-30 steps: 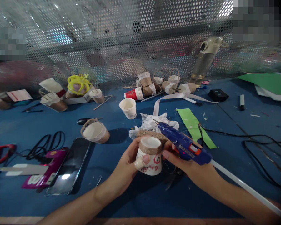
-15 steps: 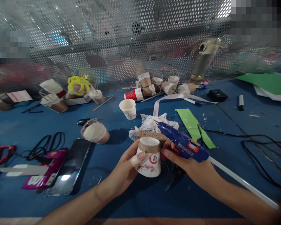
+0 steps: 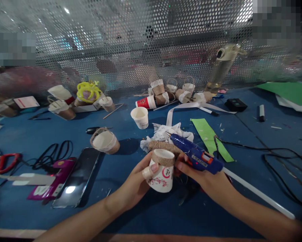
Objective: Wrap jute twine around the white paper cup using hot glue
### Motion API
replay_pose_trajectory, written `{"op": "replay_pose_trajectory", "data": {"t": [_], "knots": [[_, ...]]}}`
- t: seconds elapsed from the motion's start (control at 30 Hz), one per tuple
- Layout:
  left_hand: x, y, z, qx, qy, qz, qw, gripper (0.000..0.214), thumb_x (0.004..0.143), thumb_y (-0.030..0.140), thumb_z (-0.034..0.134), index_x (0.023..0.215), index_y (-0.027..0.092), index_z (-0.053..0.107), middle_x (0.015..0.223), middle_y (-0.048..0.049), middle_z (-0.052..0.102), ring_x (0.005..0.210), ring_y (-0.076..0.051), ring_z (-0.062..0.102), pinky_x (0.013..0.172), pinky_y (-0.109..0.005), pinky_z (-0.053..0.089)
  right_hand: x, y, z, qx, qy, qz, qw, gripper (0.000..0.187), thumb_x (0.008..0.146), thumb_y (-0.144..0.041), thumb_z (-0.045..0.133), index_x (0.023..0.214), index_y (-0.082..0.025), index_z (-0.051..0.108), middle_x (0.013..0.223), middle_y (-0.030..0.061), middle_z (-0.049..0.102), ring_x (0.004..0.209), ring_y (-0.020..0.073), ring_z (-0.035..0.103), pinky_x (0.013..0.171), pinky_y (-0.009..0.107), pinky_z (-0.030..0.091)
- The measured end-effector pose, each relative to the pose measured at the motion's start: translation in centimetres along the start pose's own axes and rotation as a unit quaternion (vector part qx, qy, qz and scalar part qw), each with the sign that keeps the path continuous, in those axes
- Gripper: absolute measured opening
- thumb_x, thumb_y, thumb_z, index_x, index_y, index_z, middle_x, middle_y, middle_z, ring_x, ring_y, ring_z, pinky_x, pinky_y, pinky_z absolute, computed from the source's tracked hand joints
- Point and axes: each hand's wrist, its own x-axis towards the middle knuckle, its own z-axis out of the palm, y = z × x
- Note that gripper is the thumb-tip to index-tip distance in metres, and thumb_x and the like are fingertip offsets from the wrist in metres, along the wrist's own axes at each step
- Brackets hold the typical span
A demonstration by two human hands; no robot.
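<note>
My left hand (image 3: 137, 176) is closed around a white paper cup (image 3: 161, 183) printed with pink blossoms. Twine (image 3: 163, 160) is wound about the cup's upper part, and the thumb presses on its side. A blue hot glue gun (image 3: 186, 146) is in my right hand (image 3: 203, 179), its nozzle pointing up and left, with a long white glue stick (image 3: 259, 191) out of its back. The right fingertips are close beside the cup; whether they pinch loose twine is hidden. Just behind the cup lie a spool of twine (image 3: 157, 145) and crumpled white lace (image 3: 176, 130).
A white cup (image 3: 140, 117) and a twine-wrapped cup (image 3: 106, 143) stand farther back. At left are a phone (image 3: 77, 178), a purple glue gun (image 3: 61, 174) and red-handled pliers (image 3: 8, 161). Green paper (image 3: 203, 131), a black cord (image 3: 271, 148) and a bottle (image 3: 218, 72) are at right.
The whole view has shifted slightly, so things sit a little farther right. The cup leans slightly more in my left hand. Both hands keep their hold.
</note>
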Motion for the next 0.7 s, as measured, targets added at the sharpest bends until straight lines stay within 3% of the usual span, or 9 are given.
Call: {"op": "replay_pose_trajectory", "data": {"t": [0.2,0.27,0.33,0.43,0.53,0.63,0.7], "knots": [[0.0,0.0,0.3,-0.018,-0.001,-0.009,1.0,0.04,0.086,0.036,0.066,0.124,0.021,0.065,0.12,-0.0095,0.072,0.103,-0.025,0.067,0.086,-0.032,0.05,-0.1,0.1,0.0,-0.007,0.021,-0.015,1.0,0.02,0.07,-0.03,0.077,0.081,-0.023,0.062,0.074,-0.004,0.068,0.066,0.0148,0.07,0.066,0.025,0.063],[0.0,0.0,0.2,-0.026,0.005,-0.001,1.0,0.041,0.089,0.034,0.063,0.127,0.022,0.062,0.124,-0.0095,0.07,0.106,-0.024,0.065,0.087,-0.031,0.049,-0.1,0.2,0.0,-0.006,0.02,-0.019,1.0,0.027,0.069,-0.03,0.078,0.091,-0.024,0.063,0.073,-0.0047,0.067,0.062,0.0142,0.068,0.062,0.025,0.062],[0.1,0.0,0.0,-0.035,0.014,0.012,0.999,0.038,0.092,0.032,0.057,0.128,0.022,0.061,0.123,-0.0093,0.07,0.107,-0.022,0.065,0.089,-0.03,0.048,-0.2,0.4,-0.1,-0.001,-0.021,-0.036,0.999,0.041,0.07,-0.028,0.081,0.106,-0.026,0.061,0.075,-0.0053,0.067,0.063,0.0139,0.067,0.063,0.025,0.061],[0.2,-0.2,-0.1,-0.046,0.016,0.012,0.999,0.035,0.097,0.03,0.048,0.128,0.02,0.061,0.12,-0.0107,0.07,0.105,-0.023,0.065,0.092,-0.034,0.047,-0.4,1.0,-0.4,0.005,-0.092,-0.087,0.992,0.064,0.068,-0.02,0.084,0.122,-0.034,0.053,0.083,-0.0067,0.068,0.071,0.0142,0.068,0.067,0.024,0.06],[0.3,-0.3,0.0,-0.054,0.004,-0.001,0.999,0.036,0.097,0.031,0.044,0.123,0.015,0.063,0.118,-0.0142,0.07,0.101,-0.027,0.066,0.093,-0.041,0.047,-0.5,1.5,-0.5,-0.035,-0.111,-0.128,0.985,0.078,0.066,-0.018,0.086,0.13,-0.04,0.047,0.105,-0.0047,0.068,0.088,0.0165,0.069,0.077,0.026,0.06],[0.3,-0.3,0.0,-0.059,-0.003,-0.013,0.998,0.035,0.096,0.032,0.047,0.122,0.016,0.063,0.115,-0.0137,0.071,0.098,-0.028,0.067,0.09,-0.042,0.047,-0.4,1.6,-0.5,-0.073,-0.11,-0.167,0.977,0.074,0.067,-0.022,0.086,0.129,-0.04,0.05,0.129,-0.0016,0.059,0.111,0.0219,0.063,0.087,0.029,0.057],[0.3,-0.2,0.0,-0.057,-0.008,-0.018,0.998,0.035,0.093,0.032,0.052,0.124,0.019,0.062,0.113,-0.0116,0.072,0.099,-0.026,0.066,0.089,-0.039,0.048,-0.3,1.6,-0.5,-0.083,-0.1,-0.195,0.972,0.069,0.067,-0.024,0.086,0.126,-0.038,0.054,0.129,-0.001,0.059,0.114,0.0233,0.062,0.087,0.029,0.057]]}}
